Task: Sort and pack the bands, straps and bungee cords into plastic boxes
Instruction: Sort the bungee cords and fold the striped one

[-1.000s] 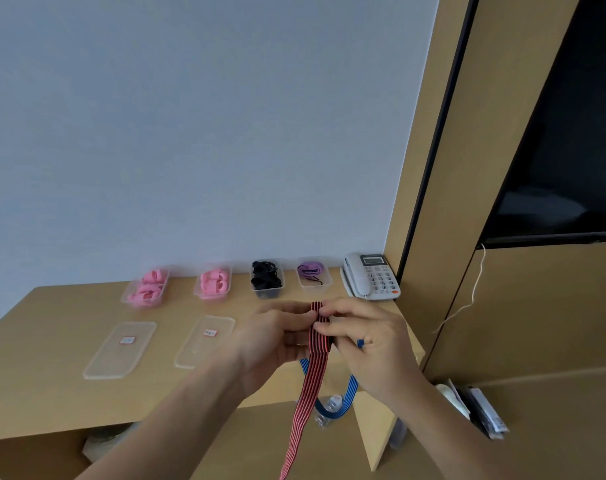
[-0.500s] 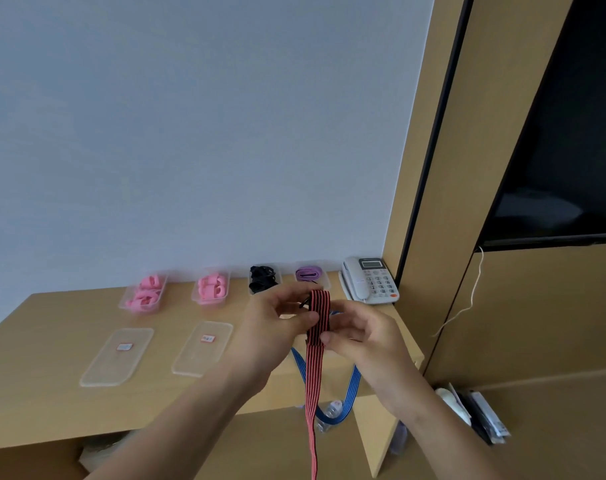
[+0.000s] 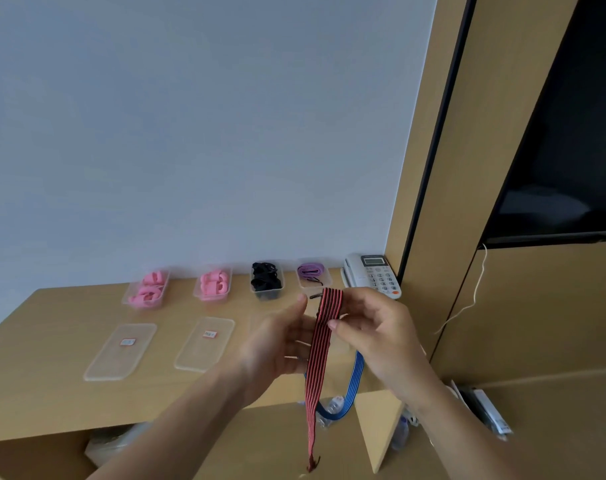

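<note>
A red-and-black striped strap hangs in front of me, its frayed end low. My right hand pinches its top, which folds over the fingers with the thumb pressed on it. My left hand is just left of the strap with its fingers loose and thumb raised, not gripping. A blue strap droops over the desk edge behind my hands. Along the wall stand open plastic boxes: two with pink bands, one with black cords, one with a purple strap.
Two clear lids with red labels lie flat on the wooden desk. A white telephone sits at the back right corner. A wooden panel and a dark screen rise on the right. Bottles and packets lie below the desk.
My left hand has let go of its pinch on the striped strap and opened. My right hand keeps the folded top, now a little higher and further right.
</note>
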The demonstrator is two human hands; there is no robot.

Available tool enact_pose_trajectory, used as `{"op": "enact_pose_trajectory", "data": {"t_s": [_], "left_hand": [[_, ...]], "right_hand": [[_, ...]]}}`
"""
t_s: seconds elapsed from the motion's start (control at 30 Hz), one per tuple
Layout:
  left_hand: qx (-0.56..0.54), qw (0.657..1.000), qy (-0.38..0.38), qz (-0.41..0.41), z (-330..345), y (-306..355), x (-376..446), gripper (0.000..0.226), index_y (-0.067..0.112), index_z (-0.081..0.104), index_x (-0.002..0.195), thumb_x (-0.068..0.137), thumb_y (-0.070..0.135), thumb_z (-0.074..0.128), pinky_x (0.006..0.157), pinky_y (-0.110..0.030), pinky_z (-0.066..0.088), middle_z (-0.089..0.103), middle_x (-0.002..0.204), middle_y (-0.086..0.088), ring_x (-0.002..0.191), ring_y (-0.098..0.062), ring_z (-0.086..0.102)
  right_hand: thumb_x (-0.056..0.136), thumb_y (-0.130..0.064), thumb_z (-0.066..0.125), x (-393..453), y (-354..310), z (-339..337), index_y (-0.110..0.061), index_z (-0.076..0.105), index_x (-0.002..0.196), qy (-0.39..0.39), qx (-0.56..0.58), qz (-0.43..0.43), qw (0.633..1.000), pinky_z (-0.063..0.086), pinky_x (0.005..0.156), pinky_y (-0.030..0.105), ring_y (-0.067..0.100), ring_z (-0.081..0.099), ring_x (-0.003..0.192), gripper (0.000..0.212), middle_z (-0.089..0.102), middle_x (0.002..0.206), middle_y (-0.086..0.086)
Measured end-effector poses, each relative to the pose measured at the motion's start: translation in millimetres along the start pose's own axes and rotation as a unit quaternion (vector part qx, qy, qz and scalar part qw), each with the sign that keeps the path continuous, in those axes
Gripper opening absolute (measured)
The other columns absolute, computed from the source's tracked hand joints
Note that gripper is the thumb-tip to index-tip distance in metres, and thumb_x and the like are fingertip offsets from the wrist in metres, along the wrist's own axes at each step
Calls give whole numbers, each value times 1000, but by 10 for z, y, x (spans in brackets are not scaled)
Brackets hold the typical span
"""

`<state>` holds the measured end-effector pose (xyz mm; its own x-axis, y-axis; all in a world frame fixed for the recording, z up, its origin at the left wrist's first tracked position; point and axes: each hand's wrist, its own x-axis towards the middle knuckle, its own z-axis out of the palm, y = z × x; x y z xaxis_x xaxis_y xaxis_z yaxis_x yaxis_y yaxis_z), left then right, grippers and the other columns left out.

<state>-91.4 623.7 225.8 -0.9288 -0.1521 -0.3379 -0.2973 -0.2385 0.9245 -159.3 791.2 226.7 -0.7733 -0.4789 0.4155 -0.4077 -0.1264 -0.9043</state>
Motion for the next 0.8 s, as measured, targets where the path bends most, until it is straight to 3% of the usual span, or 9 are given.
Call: {"op": "enact_pose_trajectory", "data": {"t_s": [0.17,0.27,0.33,0.43,0.57,0.67,0.8], "left_hand": [[-35,999,-19,23,11,52,-53,35,2,75,103,91,33,66,85,-45,53,66,96,-17,92,-34,55],[-50,997,-46,35,-17,51,-57,33,-9,70,109,91,19,64,87,-45,54,69,95,-17,91,-33,55],[-46,997,-54,40,-11,52,-64,28,-8,71,108,91,13,62,83,-42,57,72,92,-17,86,-29,60],[-34,996,-61,48,11,37,-63,26,-6,73,107,92,8,58,77,-39,58,69,91,-19,80,-26,64],[-12,995,-45,83,30,14,-50,23,-2,75,104,92,1,56,82,-47,51,68,91,-22,83,-31,60],[18,993,-22,117,62,-10,-48,22,1,75,105,94,2,57,80,-44,52,73,90,-21,78,-27,67],[88,977,15,195,115,-28,-49,25,12,77,105,92,3,59,72,-38,59,77,94,-15,78,-29,73]], "right_hand": [[74,13,78,-53,38,20,-16,78,96,17,-92,-112,989,58,85,29,16,73,95,36,76,96,-8],[69,14,81,-83,61,24,-5,78,89,28,-122,-181,976,55,85,20,6,72,97,28,76,100,-9],[69,14,81,-106,79,-3,-4,79,87,36,-156,-200,967,53,86,14,0,70,98,26,75,100,-9],[71,17,79,-148,90,-15,-7,81,88,36,-200,-207,957,54,89,17,2,70,101,29,76,101,-3],[77,16,74,-200,78,-17,-9,82,90,26,-228,-216,949,56,92,24,6,69,108,29,75,106,-2],[81,10,72,-252,71,-3,-15,81,96,42,-190,-176,965,56,92,25,7,69,109,30,74,111,-6],[87,-10,73,-277,69,58,-27,72,113,63,-60,26,996,59,90,36,13,70,105,31,74,105,-6]]}}
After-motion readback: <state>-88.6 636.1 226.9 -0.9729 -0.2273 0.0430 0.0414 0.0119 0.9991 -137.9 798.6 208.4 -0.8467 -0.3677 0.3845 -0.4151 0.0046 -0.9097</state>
